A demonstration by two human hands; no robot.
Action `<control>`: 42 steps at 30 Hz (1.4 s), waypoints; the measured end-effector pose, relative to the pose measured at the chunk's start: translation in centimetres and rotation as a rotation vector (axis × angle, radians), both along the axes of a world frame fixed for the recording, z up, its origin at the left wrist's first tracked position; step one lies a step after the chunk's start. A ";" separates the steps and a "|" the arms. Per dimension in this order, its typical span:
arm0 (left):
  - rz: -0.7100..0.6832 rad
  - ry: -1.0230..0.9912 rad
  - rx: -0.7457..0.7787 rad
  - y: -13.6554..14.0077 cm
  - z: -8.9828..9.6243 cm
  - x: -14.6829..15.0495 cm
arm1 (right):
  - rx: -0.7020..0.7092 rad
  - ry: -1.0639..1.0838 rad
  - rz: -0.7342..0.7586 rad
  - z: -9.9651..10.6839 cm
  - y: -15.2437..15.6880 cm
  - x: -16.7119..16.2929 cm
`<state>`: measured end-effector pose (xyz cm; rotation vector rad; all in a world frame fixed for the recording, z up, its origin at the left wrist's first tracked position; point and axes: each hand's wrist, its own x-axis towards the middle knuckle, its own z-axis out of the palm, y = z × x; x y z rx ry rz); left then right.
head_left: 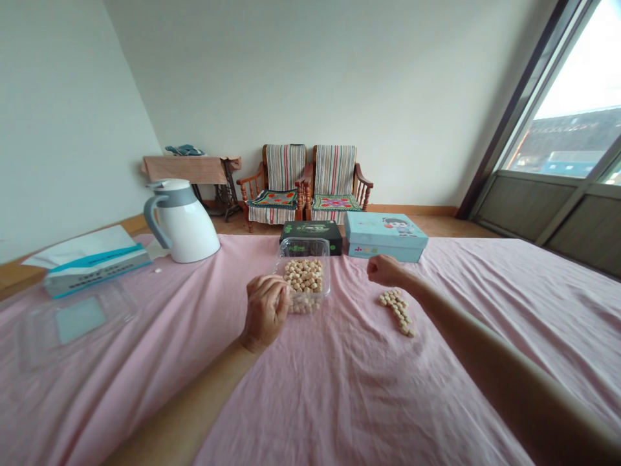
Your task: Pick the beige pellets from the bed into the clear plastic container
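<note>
A clear plastic container filled with small round beige pieces stands on the pink cloth in the middle. My left hand is closed at its left front edge, the curled fingers against the wall and covering that corner. My right hand is held as a fist to the right of the container, just in front of the light blue box; whatever it may hold is hidden. Slightly nearer to me than this fist lies a loose cluster of the same beige pieces, spread on the cloth.
Behind the container sits a black box. On the left are a white and grey jug, a tissue pack and a clear plastic lid. Two wooden chairs and a cloth-covered sewing table stand along the wall.
</note>
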<state>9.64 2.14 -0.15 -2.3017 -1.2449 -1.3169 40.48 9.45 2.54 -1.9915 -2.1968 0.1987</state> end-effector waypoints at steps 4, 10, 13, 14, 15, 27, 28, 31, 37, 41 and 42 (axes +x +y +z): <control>0.006 -0.006 -0.010 0.0 0.0 0.0 | 0.087 0.398 0.167 2.1 -0.3 -2.9; 0.009 0.004 -0.029 0.0 0.0 -0.1 | 0.135 0.705 0.293 4.0 -0.8 -6.3; 0.005 0.001 -0.021 0.0 0.1 -0.1 | 0.178 0.311 0.205 3.6 -1.5 -5.2; 0.005 0.000 -0.020 0.0 0.1 0.0 | 0.145 0.172 0.182 3.4 -1.8 -4.7; 0.007 -0.001 -0.019 0.0 0.1 0.0 | 0.086 0.048 0.164 3.1 -2.1 -4.1; 0.008 -0.002 -0.008 0.0 0.0 0.1 | -0.232 -0.376 0.068 1.0 -2.8 -2.3; 0.008 -0.001 -0.007 0.0 0.0 0.1 | -0.225 -0.368 0.076 0.9 -2.7 -2.2; 0.011 0.000 -0.009 0.0 0.0 0.1 | -0.156 -0.299 0.096 1.2 -2.4 -2.1; 0.013 0.004 -0.022 0.0 0.1 0.1 | 0.133 0.244 0.254 3.8 -2.1 -4.8; 0.007 0.011 -0.023 0.0 0.1 0.0 | 0.209 0.408 0.270 4.6 -2.2 -5.7; 0.006 0.011 -0.022 0.0 0.1 0.0 | 0.209 0.346 0.260 4.6 -2.4 -5.4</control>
